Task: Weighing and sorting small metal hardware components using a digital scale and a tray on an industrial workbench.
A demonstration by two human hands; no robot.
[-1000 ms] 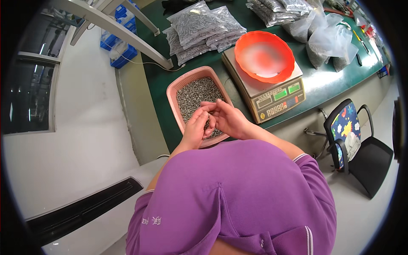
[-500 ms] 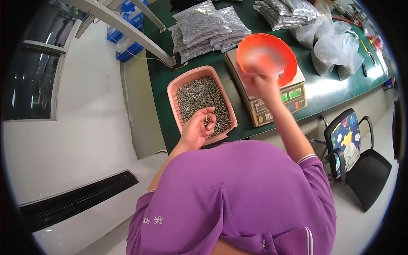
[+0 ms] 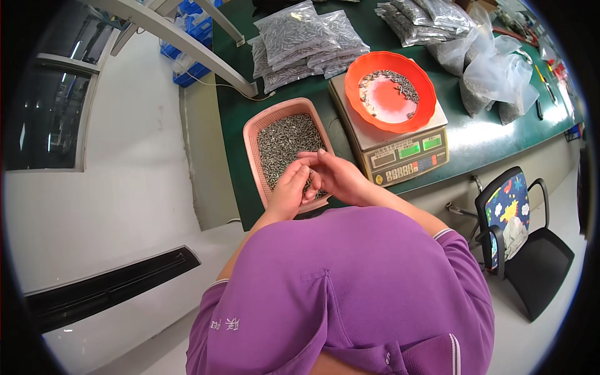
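My left hand (image 3: 289, 189) is curled over the near side of a pink plastic basket (image 3: 251, 134), cupped around a few small metal parts. My right hand (image 3: 342, 177) meets it from the right. Its bent fingers reach into the left palm, and whatever they grip is hidden. Many small silvery cylindrical metal parts (image 3: 284, 140) fill the basket. To the right, an orange scalloped bowl (image 3: 427, 115) rests on a weighing scale (image 3: 406, 153) with green lit displays. More of the same metal parts (image 3: 400, 81) lie in the bowl, mostly along its far and right side.
Clear bags packed with metal parts (image 3: 300, 40) are piled behind the basket. More flat bags (image 3: 425, 22) and knotted plastic bags (image 3: 497, 81) stand farther right on the green table (image 3: 340, 203). A grey frame leg (image 3: 212, 53) rises at left. An office chair (image 3: 531, 250) stands at right.
My right hand has come back from the bowl to my left hand above the basket. The bowl's metal parts, blurred and partly covered before, now show plainly.
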